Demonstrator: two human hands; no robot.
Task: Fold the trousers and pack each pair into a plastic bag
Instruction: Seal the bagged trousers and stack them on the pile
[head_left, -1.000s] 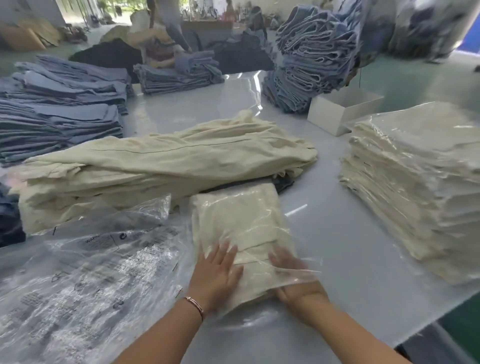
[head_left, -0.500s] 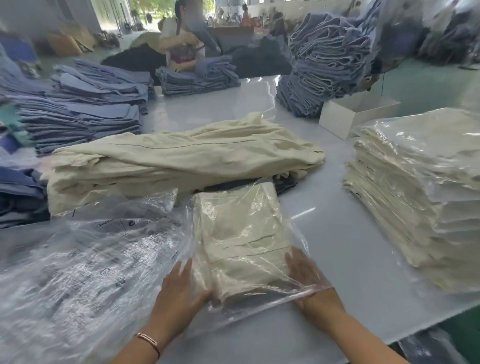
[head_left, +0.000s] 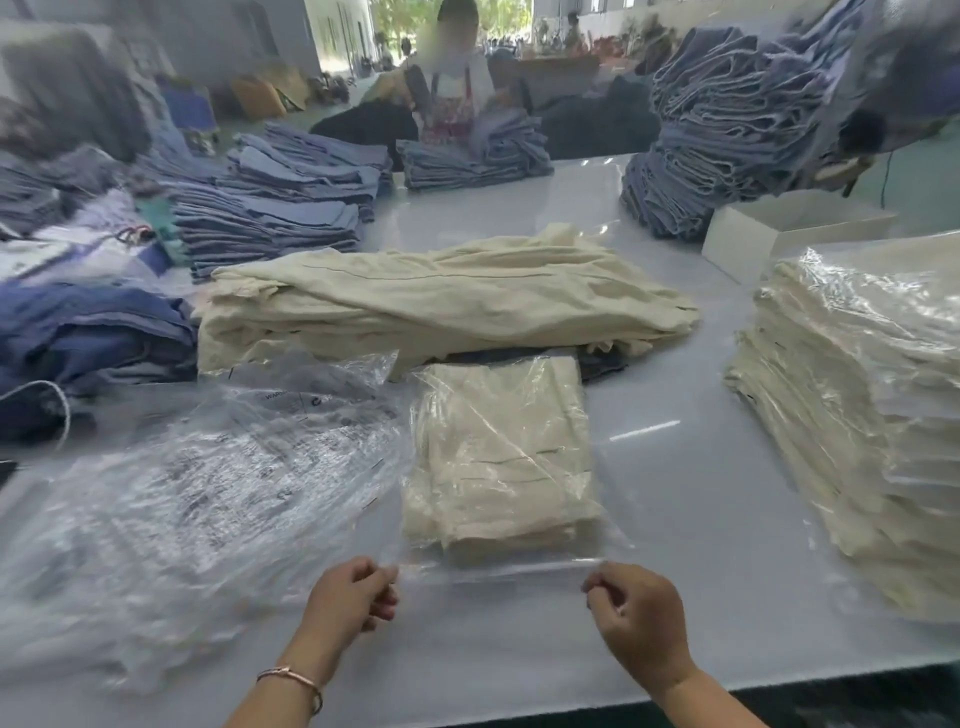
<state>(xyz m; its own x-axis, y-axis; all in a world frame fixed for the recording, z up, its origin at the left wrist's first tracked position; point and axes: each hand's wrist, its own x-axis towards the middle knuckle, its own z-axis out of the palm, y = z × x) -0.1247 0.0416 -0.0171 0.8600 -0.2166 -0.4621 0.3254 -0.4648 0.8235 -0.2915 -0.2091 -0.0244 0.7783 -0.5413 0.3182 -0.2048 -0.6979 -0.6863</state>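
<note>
Both forearms are being held out over the near edge of the counter (head_left: 701, 467), bare, rising from the bottom of the view. The left hand (head_left: 349, 597) is being kept knuckles-up, its fingers curled and its thumb pressed against them in a pinching grip on the near edge of the plastic bag (head_left: 498, 569). A thin bracelet (head_left: 291, 678) is being worn on the left wrist. The right hand (head_left: 636, 608) is being held likewise, fingers curled, pinching the same edge, well apart from the left.
</note>
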